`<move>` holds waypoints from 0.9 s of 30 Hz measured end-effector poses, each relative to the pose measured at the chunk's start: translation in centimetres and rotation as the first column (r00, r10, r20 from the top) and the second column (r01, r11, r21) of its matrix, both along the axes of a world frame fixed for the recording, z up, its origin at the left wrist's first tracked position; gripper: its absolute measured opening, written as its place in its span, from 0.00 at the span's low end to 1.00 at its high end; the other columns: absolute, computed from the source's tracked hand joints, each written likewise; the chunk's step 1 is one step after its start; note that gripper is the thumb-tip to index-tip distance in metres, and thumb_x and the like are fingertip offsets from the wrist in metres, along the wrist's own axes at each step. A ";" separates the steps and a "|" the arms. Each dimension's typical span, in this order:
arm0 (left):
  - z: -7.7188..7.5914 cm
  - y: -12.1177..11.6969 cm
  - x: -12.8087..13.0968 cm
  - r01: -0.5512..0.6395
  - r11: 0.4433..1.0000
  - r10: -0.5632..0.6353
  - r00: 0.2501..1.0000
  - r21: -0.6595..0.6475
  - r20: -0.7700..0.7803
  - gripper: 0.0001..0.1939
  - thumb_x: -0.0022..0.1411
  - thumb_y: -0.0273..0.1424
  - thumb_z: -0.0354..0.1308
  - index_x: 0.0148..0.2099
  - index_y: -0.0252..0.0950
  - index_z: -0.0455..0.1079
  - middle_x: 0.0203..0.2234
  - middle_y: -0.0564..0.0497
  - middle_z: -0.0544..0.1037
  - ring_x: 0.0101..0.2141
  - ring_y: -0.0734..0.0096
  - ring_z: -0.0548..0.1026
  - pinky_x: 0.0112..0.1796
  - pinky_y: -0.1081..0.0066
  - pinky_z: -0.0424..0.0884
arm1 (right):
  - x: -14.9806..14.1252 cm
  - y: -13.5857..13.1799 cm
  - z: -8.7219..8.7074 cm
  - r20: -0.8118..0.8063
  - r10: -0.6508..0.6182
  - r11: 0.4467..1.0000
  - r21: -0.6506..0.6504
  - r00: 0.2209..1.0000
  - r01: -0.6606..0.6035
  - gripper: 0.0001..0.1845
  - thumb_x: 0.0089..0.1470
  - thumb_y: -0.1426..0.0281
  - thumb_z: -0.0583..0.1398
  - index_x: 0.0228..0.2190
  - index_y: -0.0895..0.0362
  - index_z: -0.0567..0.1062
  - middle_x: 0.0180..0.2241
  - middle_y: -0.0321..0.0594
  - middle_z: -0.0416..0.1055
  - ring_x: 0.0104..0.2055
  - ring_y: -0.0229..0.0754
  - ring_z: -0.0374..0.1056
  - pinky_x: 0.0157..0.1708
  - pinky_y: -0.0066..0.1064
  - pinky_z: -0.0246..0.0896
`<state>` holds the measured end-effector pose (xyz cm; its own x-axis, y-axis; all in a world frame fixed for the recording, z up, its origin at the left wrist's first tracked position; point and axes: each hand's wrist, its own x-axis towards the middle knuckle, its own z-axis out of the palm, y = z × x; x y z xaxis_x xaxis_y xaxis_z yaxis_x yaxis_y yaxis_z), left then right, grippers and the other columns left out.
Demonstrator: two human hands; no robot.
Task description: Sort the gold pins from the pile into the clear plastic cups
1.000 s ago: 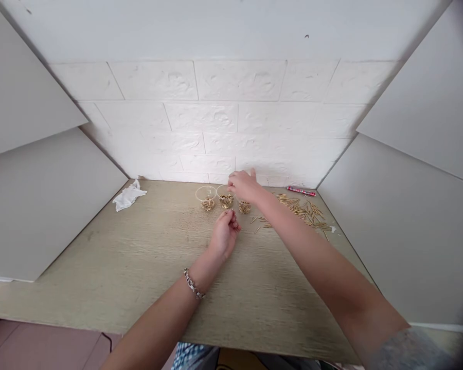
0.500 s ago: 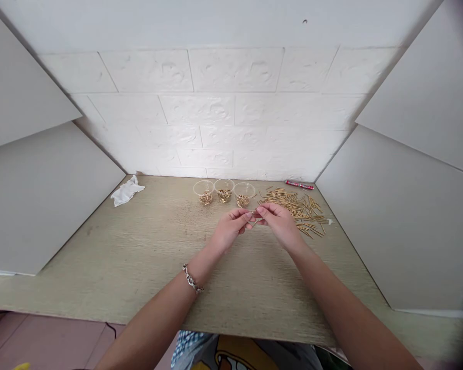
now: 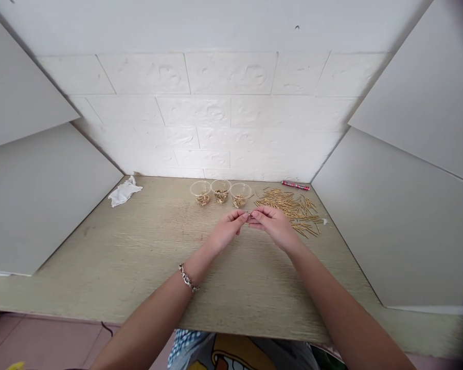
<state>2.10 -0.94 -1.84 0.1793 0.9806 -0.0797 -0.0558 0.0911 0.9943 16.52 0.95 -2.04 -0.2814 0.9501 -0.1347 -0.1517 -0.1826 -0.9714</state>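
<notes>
My left hand (image 3: 227,230) and my right hand (image 3: 273,224) meet tip to tip above the table, in front of the clear cups. Both are closed in a pinch around a small gold-coloured metal piece (image 3: 249,216), mostly hidden by the fingers. Just beyond my right hand lies a loose pile of thin gold-coloured sticks (image 3: 281,201). Small gold-coloured parts fill the bottoms of the left cup (image 3: 200,189), the middle cup (image 3: 221,186) and the right cup (image 3: 241,191).
A crumpled white tissue or plastic bag (image 3: 124,192) lies at the back left. At the back right is a red patterned tube (image 3: 295,185), with a white scrap (image 3: 324,221) nearer. White panels (image 3: 50,200) flank the wooden table (image 3: 139,277); a white brick-patterned wall (image 3: 212,110) stands behind.
The fingers have drawn closer around the small piece, and the thin stick end that showed below them is now out of sight. The whole view has shifted slightly.
</notes>
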 end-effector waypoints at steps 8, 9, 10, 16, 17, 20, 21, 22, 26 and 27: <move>-0.1 0.1 0.0 0.014 0.999 -0.013 1.000 0.040 -0.017 0.11 0.51 0.36 0.56 0.31 0.33 0.69 0.23 0.54 0.67 0.21 0.80 0.58 0.23 0.77 0.55 | 0.1 0.0 0.1 0.052 -0.008 0.999 0.039 0.999 0.006 0.11 0.41 0.64 0.63 0.26 0.58 0.73 0.28 0.37 0.72 0.33 0.39 0.70 0.44 0.36 0.65; -0.1 0.2 0.0 0.014 0.999 -0.014 1.000 0.040 -0.013 0.10 0.51 0.36 0.56 0.31 0.33 0.69 0.23 0.54 0.67 0.21 0.80 0.58 0.23 0.77 0.55 | 0.2 0.0 0.2 0.063 -0.008 0.999 0.042 0.998 0.005 0.11 0.41 0.64 0.63 0.26 0.58 0.73 0.28 0.37 0.72 0.33 0.39 0.70 0.44 0.36 0.65; -0.1 0.2 0.0 0.012 0.999 -0.011 1.000 0.039 -0.007 0.10 0.51 0.36 0.56 0.31 0.34 0.69 0.22 0.54 0.67 0.21 0.79 0.58 0.23 0.77 0.55 | 0.2 -0.1 0.2 0.070 -0.008 0.999 0.041 0.998 0.006 0.11 0.41 0.64 0.63 0.26 0.58 0.73 0.28 0.37 0.72 0.33 0.39 0.70 0.44 0.36 0.65; 0.1 0.0 0.0 -0.002 0.999 0.004 0.999 0.049 -0.043 0.08 0.53 0.34 0.54 0.30 0.34 0.69 0.22 0.54 0.67 0.22 0.79 0.59 0.25 0.77 0.57 | 0.2 -0.1 0.1 0.053 -0.017 1.000 0.019 0.998 0.016 0.09 0.41 0.66 0.62 0.26 0.58 0.73 0.28 0.37 0.72 0.34 0.38 0.70 0.44 0.36 0.65; 0.1 0.0 -0.1 -0.001 0.999 0.004 0.998 0.053 -0.057 0.08 0.53 0.34 0.53 0.30 0.34 0.69 0.22 0.54 0.66 0.22 0.79 0.59 0.25 0.76 0.57 | 0.1 -0.1 0.1 0.051 -0.016 1.000 0.017 0.999 0.015 0.09 0.41 0.66 0.63 0.26 0.58 0.73 0.28 0.37 0.72 0.34 0.38 0.70 0.44 0.36 0.65; 0.1 0.1 -0.1 -0.002 0.997 0.009 0.995 0.071 -0.098 0.09 0.54 0.34 0.53 0.29 0.34 0.69 0.22 0.54 0.66 0.21 0.79 0.59 0.25 0.77 0.57 | 0.1 -0.1 0.2 0.045 -0.015 1.000 0.016 0.999 0.014 0.09 0.40 0.66 0.63 0.26 0.58 0.73 0.28 0.37 0.72 0.33 0.38 0.70 0.44 0.36 0.65; 0.1 0.1 -0.2 0.000 0.997 0.009 0.993 0.078 -0.116 0.09 0.54 0.34 0.53 0.29 0.34 0.69 0.22 0.54 0.67 0.22 0.79 0.59 0.25 0.77 0.57 | 0.1 -0.1 0.2 0.043 -0.015 1.000 0.019 0.999 0.014 0.09 0.40 0.66 0.63 0.26 0.59 0.73 0.28 0.36 0.72 0.33 0.38 0.70 0.44 0.36 0.65; 0.0 0.1 -0.2 0.003 0.996 0.008 0.991 0.086 -0.133 0.09 0.54 0.34 0.52 0.30 0.34 0.69 0.22 0.54 0.67 0.22 0.79 0.59 0.25 0.77 0.57 | 0.1 -0.1 0.2 0.042 -0.015 1.000 0.023 0.999 0.014 0.10 0.40 0.65 0.63 0.25 0.59 0.73 0.28 0.36 0.71 0.33 0.38 0.70 0.44 0.36 0.65; -0.1 0.3 -0.1 0.008 0.991 0.013 0.989 0.136 -0.150 0.08 0.54 0.32 0.52 0.29 0.34 0.69 0.22 0.54 0.68 0.23 0.77 0.60 0.26 0.77 0.57 | 0.1 -0.2 0.2 0.052 -0.015 0.999 0.034 0.999 0.014 0.11 0.40 0.64 0.63 0.26 0.59 0.73 0.28 0.37 0.72 0.34 0.39 0.70 0.44 0.38 0.65; 0.0 0.3 -0.1 0.006 0.989 0.017 0.989 0.151 -0.149 0.08 0.54 0.32 0.52 0.29 0.34 0.70 0.22 0.53 0.69 0.23 0.77 0.61 0.26 0.76 0.57 | 0.1 -0.2 0.2 0.054 -0.015 0.999 0.034 0.998 0.014 0.12 0.40 0.64 0.63 0.26 0.59 0.73 0.28 0.37 0.72 0.34 0.40 0.70 0.44 0.38 0.65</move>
<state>1.98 -0.68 -1.88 0.1709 0.9843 0.0433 0.0942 -0.0601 0.9937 16.62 0.80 -1.86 -0.2607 0.9583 -0.1173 -0.1011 -0.1479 -0.9838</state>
